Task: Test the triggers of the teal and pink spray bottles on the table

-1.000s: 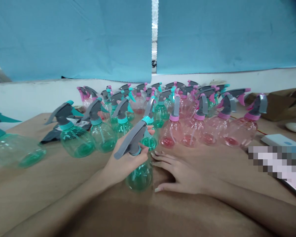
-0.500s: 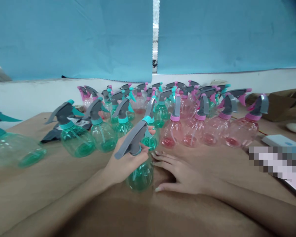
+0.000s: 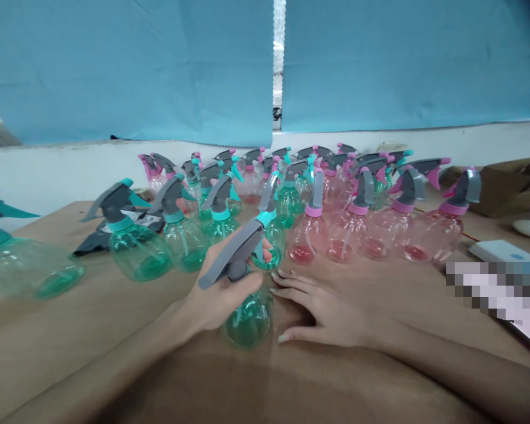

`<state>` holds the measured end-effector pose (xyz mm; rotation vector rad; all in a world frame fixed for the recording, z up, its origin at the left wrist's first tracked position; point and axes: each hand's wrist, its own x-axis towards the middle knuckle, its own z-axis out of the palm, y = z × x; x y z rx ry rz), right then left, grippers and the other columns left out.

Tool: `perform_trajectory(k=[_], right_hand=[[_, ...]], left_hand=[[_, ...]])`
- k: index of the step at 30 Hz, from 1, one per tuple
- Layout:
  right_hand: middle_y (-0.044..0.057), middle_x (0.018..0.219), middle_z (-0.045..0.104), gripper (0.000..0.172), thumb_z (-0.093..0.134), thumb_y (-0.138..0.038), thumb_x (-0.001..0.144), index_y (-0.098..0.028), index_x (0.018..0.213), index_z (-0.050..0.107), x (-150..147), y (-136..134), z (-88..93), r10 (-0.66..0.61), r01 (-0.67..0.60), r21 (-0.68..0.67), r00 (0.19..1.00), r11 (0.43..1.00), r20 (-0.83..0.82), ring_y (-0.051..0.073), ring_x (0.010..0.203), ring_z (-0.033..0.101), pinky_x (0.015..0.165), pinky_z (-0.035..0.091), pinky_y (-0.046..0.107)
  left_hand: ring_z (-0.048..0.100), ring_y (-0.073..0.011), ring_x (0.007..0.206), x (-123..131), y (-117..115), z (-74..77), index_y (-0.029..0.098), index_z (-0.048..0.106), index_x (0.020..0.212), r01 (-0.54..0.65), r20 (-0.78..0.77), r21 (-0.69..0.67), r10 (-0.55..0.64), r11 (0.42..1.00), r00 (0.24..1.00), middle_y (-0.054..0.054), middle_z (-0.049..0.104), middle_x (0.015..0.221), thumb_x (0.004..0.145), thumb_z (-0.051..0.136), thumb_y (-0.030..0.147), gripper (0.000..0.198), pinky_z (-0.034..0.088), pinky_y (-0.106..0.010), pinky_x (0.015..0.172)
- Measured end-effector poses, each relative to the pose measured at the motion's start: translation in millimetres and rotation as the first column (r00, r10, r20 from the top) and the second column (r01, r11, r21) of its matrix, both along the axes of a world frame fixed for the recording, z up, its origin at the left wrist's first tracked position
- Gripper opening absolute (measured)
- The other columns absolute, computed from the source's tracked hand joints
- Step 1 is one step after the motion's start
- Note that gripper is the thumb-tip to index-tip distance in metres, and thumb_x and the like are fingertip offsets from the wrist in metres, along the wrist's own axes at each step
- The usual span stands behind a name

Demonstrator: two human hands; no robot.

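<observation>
1. Spray bottle (image 3: 248,323) of clear green plastic sits at the near middle of the counter (image 3: 380,282), seemingly resting on its base.
2. Its grey trigger head (image 3: 236,247) is already on, turquoise nozzle (image 3: 264,219) pointing far and right. Whether the collar is fully tight is hidden by the grip. Handling looks under way, I judge: the bottle has not been let go.
3. Left hand (image 3: 218,297) closes on the bottle's neck, just below the head. The thumb crosses the near side, and fingertips show on the right, beside the turquoise trigger. Whether they are squeezing it, I cannot tell.
4. Right hand (image 3: 324,309) lies palm down on the counter, just right of the bottle, fingers spread and holding nothing.
5. Farther off, another green spray bottle (image 3: 274,241) stands beyond the gripped one, partly covered. Pink spray bottles (image 3: 307,235) line up to its right, more green ones to its left; those in front all wear trigger heads.
6. Far right sits a cardboard box (image 3: 501,188); a blue cloth (image 3: 128,70) hangs behind everything.
</observation>
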<state>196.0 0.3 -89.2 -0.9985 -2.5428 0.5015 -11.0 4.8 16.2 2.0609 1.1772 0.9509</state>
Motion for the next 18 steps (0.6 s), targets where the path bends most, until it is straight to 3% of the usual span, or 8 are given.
perform_trajectory(k=[8,15,18], right_hand=[[0.008,0.145,0.035,0.077,0.051,-0.066,0.077,-0.019,0.138,0.039,0.3,-0.2,0.2,-0.006,0.006,-0.006,1.0,1.0,0.002,0.025,0.133,0.031,0.109,0.027,0.042],[0.008,0.145,0.035,0.079,0.05,-0.067,0.077,-0.018,0.138,0.038,0.5,0.2,-1.2,-0.001,0.001,-0.002,1.0,1.0,0.014,0.025,0.133,0.031,0.109,0.027,0.042],[0.008,0.145,0.034,0.078,0.05,-0.067,0.077,-0.019,0.138,0.038,0.5,0.4,-0.5,-0.005,0.005,-0.011,1.0,1.0,0.011,0.025,0.134,0.03,0.109,0.027,0.042]], left_hand=[[0.059,-0.0172,0.062,-1.4,-0.5,0.8,0.022,0.059,0.088,0.032,-0.034,-0.073,-0.034,0.997,0.999,0.002,0.063,0.07,0.066,0.05,0.019,0.024,0.048,-0.028,0.059],[0.062,-0.023,0.098,-0.1,-1.9,-3.1,0.026,0.065,0.099,0.074,-0.001,-0.107,-0.075,0.991,0.997,-0.001,0.071,0.08,0.074,0.052,0.02,0.03,0.047,-0.036,0.091],[0.062,-0.023,0.102,1.9,-2.1,-1.1,0.026,0.065,0.101,0.082,-0.013,-0.09,-0.083,0.993,0.996,-0.002,0.072,0.083,0.074,0.051,0.019,0.031,0.047,-0.036,0.092]])
